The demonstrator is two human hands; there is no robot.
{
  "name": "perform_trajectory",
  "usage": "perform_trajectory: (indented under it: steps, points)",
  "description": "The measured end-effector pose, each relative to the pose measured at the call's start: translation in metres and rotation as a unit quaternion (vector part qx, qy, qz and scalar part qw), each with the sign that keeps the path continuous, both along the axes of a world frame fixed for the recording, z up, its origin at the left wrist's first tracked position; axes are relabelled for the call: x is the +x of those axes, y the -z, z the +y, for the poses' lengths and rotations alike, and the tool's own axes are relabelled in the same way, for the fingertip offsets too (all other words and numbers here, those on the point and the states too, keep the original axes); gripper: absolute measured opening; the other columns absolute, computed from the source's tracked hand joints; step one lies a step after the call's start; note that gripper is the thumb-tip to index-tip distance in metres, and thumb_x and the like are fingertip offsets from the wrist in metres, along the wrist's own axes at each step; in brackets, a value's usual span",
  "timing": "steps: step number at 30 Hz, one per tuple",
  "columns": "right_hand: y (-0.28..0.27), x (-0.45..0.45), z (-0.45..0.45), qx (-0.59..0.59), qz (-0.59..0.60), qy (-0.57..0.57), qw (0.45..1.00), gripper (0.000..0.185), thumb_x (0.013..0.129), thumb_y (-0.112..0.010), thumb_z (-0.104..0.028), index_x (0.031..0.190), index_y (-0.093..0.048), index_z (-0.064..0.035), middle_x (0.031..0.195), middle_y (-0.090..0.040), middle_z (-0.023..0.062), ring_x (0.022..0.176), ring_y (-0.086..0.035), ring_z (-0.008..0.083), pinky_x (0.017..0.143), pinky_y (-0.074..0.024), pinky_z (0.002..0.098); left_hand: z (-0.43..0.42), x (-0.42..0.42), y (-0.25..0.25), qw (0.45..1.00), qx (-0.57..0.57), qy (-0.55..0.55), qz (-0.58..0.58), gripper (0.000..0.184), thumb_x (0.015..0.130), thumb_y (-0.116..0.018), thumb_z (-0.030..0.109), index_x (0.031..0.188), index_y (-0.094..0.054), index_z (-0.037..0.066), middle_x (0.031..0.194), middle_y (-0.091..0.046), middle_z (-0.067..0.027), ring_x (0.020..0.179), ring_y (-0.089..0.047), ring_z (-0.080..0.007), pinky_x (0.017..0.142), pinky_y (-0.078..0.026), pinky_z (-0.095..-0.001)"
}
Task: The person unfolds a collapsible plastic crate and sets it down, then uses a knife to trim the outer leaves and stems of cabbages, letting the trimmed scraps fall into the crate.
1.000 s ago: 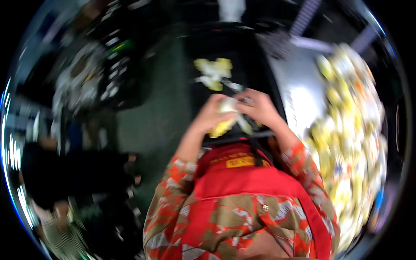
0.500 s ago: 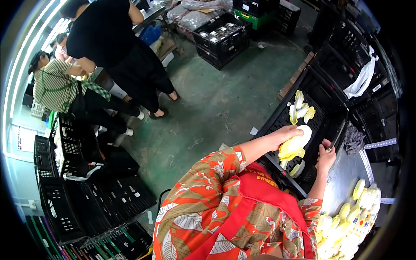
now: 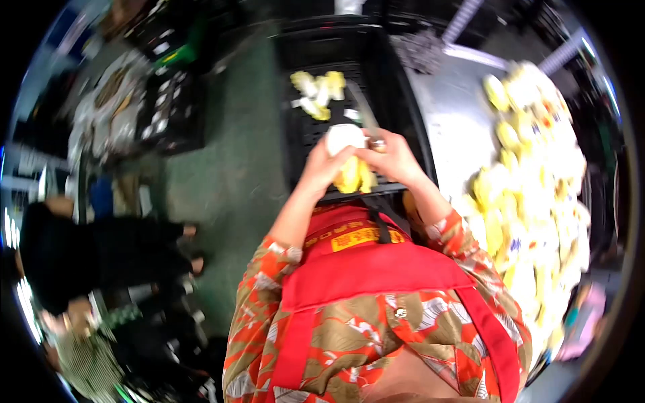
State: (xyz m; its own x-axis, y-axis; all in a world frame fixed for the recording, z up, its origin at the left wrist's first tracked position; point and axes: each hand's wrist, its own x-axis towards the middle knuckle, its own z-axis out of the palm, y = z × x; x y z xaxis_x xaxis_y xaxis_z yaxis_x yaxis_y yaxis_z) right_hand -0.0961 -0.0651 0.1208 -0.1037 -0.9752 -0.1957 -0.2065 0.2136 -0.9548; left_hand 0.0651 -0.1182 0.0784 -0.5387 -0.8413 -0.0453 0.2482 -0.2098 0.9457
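A cabbage [image 3: 347, 139] with a white base and yellow leaves hangs over the near end of a black crate [image 3: 423, 151]. My left hand [image 3: 327, 165] is wrapped round its left side. In my right hand [image 3: 395, 158] is a knife [image 3: 363, 107], its blade pointing away from me over the crate. The fingers of that hand also touch the cabbage's right side. Loose yellow-white leaves [image 3: 321, 94] lie on the crate's floor beyond my hands.
On the right, a metal table [image 3: 457, 121] bears a large heap of yellow cabbages [image 3: 531, 215] and a dark crumpled cloth [image 3: 420, 52]. A person in black [image 3: 101, 248] and another in a striped top [image 3: 87, 363] are at the left. Black crates [image 3: 171, 114] stand at the upper left.
The view has swung back from the left side of the room to the crate. My right hand, with the knife, has come from the crate's right edge to the cabbage in my left hand.
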Motion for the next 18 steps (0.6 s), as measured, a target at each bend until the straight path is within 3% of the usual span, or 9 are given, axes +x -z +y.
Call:
perform_trajectory:
  steps: [4,6,8,12,13,14,16,17,18]
  points:
    - [0.010,-0.016,-0.002,-0.112,0.145,0.005,0.983,0.043,0.073,-0.064,-0.018,0.109,-0.058,0.0051,0.081,-0.065,0.0171,0.072,-0.063,0.0215,0.070,-0.0492,0.0308,-0.012,-0.001,0.002,0.998,0.031,0.045,-0.044,0.042,0.083,-0.064,0.018,0.118,-0.050,0.001,0.107,-0.059,-0.0075,0.098,-0.057,-0.0158,0.084,-0.047,-0.0293]
    - [-0.002,-0.025,-0.002,-0.100,0.172,-0.004,0.980,0.040,0.072,-0.062,-0.017,0.107,-0.061,0.0013,0.082,-0.065,0.0173,0.072,-0.064,0.0265,0.071,-0.0493,0.0329,-0.018,0.001,0.011,0.985,0.144,0.069,0.058,0.047,0.081,-0.064,0.028,0.117,-0.050,0.001,0.104,-0.059,-0.0103,0.091,-0.060,-0.0195,0.079,-0.050,-0.0313]
    - [0.006,-0.040,-0.006,-0.056,0.197,0.038,0.978,0.041,0.072,-0.064,-0.018,0.109,-0.061,-0.0008,0.080,-0.065,0.0161,0.071,-0.064,0.0258,0.070,-0.0493,0.0328,-0.021,0.007,0.018,0.953,0.203,0.178,0.140,0.065,0.077,-0.058,0.052,0.116,-0.048,0.000,0.103,-0.059,-0.0181,0.078,-0.064,-0.0265,0.068,-0.055,-0.0350]
    - [0.004,-0.053,-0.014,-0.087,0.229,0.106,0.964,0.074,0.067,-0.076,-0.030,0.127,-0.047,0.0026,0.109,-0.060,0.0238,0.096,-0.061,0.0321,0.086,-0.0458,0.0344,-0.023,-0.003,-0.004,0.954,0.200,0.157,0.159,0.062,0.082,-0.052,0.052,0.117,-0.049,0.000,0.106,-0.059,-0.0154,0.087,-0.062,-0.0259,0.071,-0.054,-0.0354]
    - [0.012,-0.051,-0.018,-0.165,0.228,0.135,0.950,0.068,0.069,-0.076,-0.032,0.122,-0.052,0.0020,0.095,-0.065,0.0195,0.078,-0.065,0.0267,0.072,-0.0504,0.0318,-0.023,-0.008,-0.011,0.958,0.207,0.115,0.160,0.059,0.084,-0.051,0.049,0.117,-0.050,0.000,0.107,-0.059,-0.0138,0.091,-0.061,-0.0258,0.074,-0.053,-0.0358]
    - [0.005,-0.046,-0.018,-0.163,0.228,0.138,0.950,0.068,0.069,-0.076,-0.032,0.122,-0.052,0.0020,0.095,-0.065,0.0195,0.078,-0.065,0.0267,0.072,-0.0504,0.0318,-0.026,-0.008,-0.003,0.958,0.208,0.118,0.159,0.059,0.084,-0.051,0.049,0.117,-0.050,0.000,0.107,-0.059,-0.0138,0.091,-0.061,-0.0258,0.074,-0.053,-0.0358]
    - [-0.017,-0.030,-0.011,0.065,-0.037,0.074,0.994,0.059,0.071,-0.075,-0.035,0.115,-0.057,0.0013,0.078,-0.063,0.0103,0.058,-0.059,0.0160,0.054,-0.0484,0.0259,-0.033,-0.013,0.016,0.958,0.252,0.058,0.120,0.061,0.085,-0.049,0.052,0.122,-0.047,0.003,0.111,-0.058,-0.0145,0.098,-0.059,-0.0255,0.081,-0.051,-0.0370]
    - [-0.018,-0.017,-0.006,0.023,-0.066,0.072,0.995,0.052,0.073,-0.074,-0.036,0.108,-0.060,0.0005,0.068,-0.057,0.0025,0.048,-0.050,0.0075,0.044,-0.0417,0.0208,-0.030,-0.017,0.016,0.957,0.252,0.047,0.135,0.058,0.087,-0.049,0.048,0.124,-0.046,0.004,0.115,-0.056,-0.0136,0.101,-0.058,-0.0244,0.086,-0.048,-0.0375]
    - [-0.013,-0.008,-0.004,0.005,-0.032,0.058,0.998,0.053,0.072,-0.074,-0.035,0.107,-0.060,0.0012,0.069,-0.058,0.0047,0.051,-0.053,0.0097,0.047,-0.0442,0.0221,-0.031,-0.019,0.016,0.957,0.253,0.047,0.135,0.058,0.087,-0.049,0.048,0.124,-0.046,0.004,0.115,-0.056,-0.0136,0.101,-0.058,-0.0244,0.086,-0.048,-0.0375]
